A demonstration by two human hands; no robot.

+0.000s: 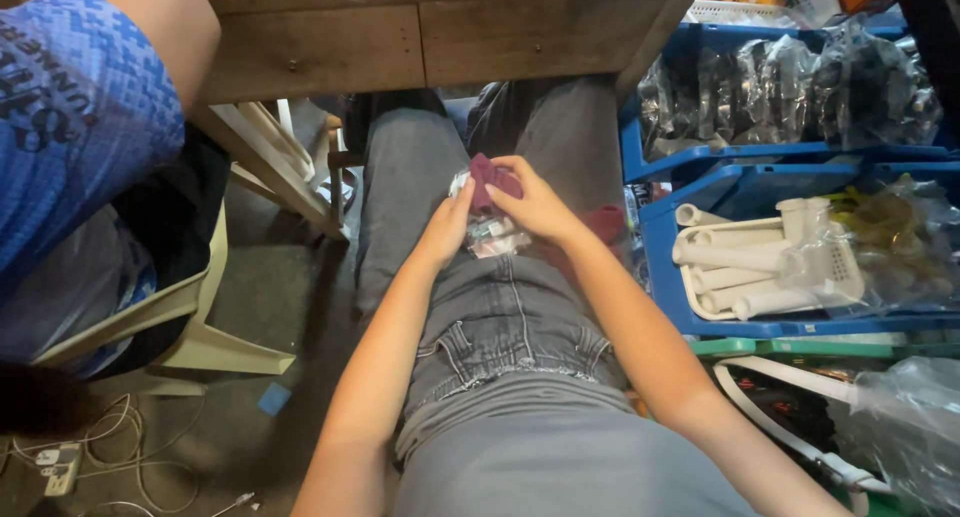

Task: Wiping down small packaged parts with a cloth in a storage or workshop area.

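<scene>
I sit with grey jeans on, both hands together over my lap under a wooden table. My left hand (447, 229) grips a small clear plastic packet (493, 237) with pale contents. My right hand (533, 202) holds a dark red cloth (492, 178) against the top of that packet. More of the red cloth (606, 223) lies on my right thigh, beside my right wrist.
A wooden table with drawers (420, 42) spans the top. A person in a blue shirt (70, 117) sits on a cream plastic chair (190, 327) at left. Blue bins (700, 322) at right hold white plastic tubes (750, 267) and bagged parts. Cables (120, 447) lie on the floor.
</scene>
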